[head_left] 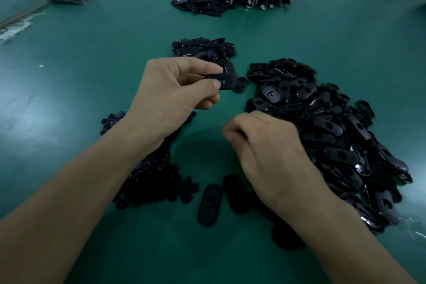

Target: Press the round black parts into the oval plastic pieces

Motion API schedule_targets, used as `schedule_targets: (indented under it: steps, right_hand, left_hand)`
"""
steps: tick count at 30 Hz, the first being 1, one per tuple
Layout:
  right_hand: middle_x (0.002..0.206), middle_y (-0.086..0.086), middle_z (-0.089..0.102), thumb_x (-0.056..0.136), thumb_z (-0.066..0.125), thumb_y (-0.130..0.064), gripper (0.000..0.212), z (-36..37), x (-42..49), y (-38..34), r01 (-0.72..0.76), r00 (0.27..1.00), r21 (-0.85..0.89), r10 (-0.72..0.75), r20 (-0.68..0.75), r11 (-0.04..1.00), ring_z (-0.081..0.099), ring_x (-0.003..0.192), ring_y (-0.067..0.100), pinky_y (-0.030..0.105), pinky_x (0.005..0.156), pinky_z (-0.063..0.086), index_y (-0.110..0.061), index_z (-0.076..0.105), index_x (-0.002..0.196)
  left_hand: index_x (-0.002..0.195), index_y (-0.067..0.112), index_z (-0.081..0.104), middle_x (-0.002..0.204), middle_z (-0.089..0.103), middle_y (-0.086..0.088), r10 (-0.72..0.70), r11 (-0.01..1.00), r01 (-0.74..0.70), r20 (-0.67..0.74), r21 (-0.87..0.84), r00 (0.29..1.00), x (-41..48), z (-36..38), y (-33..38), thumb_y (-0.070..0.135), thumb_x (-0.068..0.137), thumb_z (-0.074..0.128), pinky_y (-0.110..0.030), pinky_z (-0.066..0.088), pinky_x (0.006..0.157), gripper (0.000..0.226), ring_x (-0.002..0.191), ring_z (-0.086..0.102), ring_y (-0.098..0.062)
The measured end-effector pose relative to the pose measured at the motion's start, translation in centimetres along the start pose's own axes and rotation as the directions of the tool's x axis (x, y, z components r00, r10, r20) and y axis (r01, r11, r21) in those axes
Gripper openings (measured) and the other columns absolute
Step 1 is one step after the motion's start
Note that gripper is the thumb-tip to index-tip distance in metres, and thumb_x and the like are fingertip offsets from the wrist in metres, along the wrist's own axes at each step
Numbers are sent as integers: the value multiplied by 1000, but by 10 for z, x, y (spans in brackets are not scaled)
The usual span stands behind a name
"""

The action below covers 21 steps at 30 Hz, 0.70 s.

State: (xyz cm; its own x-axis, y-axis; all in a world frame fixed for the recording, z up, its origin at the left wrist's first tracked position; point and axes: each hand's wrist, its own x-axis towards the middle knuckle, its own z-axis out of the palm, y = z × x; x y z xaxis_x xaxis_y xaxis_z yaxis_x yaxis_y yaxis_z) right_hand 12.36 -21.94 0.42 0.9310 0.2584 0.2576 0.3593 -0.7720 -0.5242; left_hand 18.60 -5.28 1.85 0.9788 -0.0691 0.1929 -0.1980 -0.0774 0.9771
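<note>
An oval plastic piece (227, 78) was pinched between thumb and forefinger of the left hand (175, 92), above the middle of the table (80, 64). The fingers of the right hand (265, 145) were curled and blurred; whether anything was held could not be told. A heap of oval pieces (334, 140) was spread toward the right edge, and round black parts (152, 175) were piled under the left forearm.

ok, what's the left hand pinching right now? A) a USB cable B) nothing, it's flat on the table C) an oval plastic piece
C: the left hand pinches a black oval plastic piece at one end between thumb and fingers.
</note>
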Motion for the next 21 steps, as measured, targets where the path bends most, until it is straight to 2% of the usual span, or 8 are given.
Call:
schedule_targets:
  steps: [4,6,10,15,19,21]
  right_hand:
    - [88,-15,67,97,62,-17,12,-7,1,4,-22,965,169,65,-254,985,62,85,3,17,76,50,-22,72,101]
    - [84,-19,67,95,66,-14,12,-9,0,6,-15,944,268,102,-315,963,63,83,0,11,72,50,-23,72,100]
    - [78,-15,69,92,70,-13,18,-8,2,8,-3,929,403,152,-338,915,67,77,4,15,68,53,-30,69,92]
    - [82,-13,72,91,72,-13,20,-8,4,10,-18,916,510,219,-336,860,70,77,10,22,70,56,-32,70,90]
    - [79,-12,73,90,73,-14,20,-6,6,11,-48,912,553,263,-316,832,70,74,11,20,68,56,-33,70,87]
    - [77,-11,73,89,73,-13,19,-6,6,11,-53,909,576,278,-309,816,70,73,11,22,68,56,-32,70,85]
  left_hand:
    - [90,23,76,72,75,-3,11,999,-11,11,36,1000,-2,2,1,2,87,72,-21,56,66,21,70,72,-16]
    - [91,19,75,71,75,-3,14,998,-15,28,56,1000,-3,4,2,0,86,73,-20,56,64,19,66,72,-14]
    - [91,16,74,68,75,-3,-13,999,9,71,50,997,-7,7,5,-2,85,72,-18,56,62,19,63,73,-12]
    - [90,14,74,72,76,-5,-32,999,33,103,-7,994,-9,9,5,-9,84,70,-22,59,64,24,73,76,-18]
    - [85,11,71,72,75,-7,-88,992,101,160,-76,983,-11,10,4,-5,84,73,-26,60,64,16,73,76,-22]
    - [85,12,70,73,74,-5,-113,990,128,198,-63,974,-11,11,3,2,85,74,-25,59,65,12,74,75,-19]
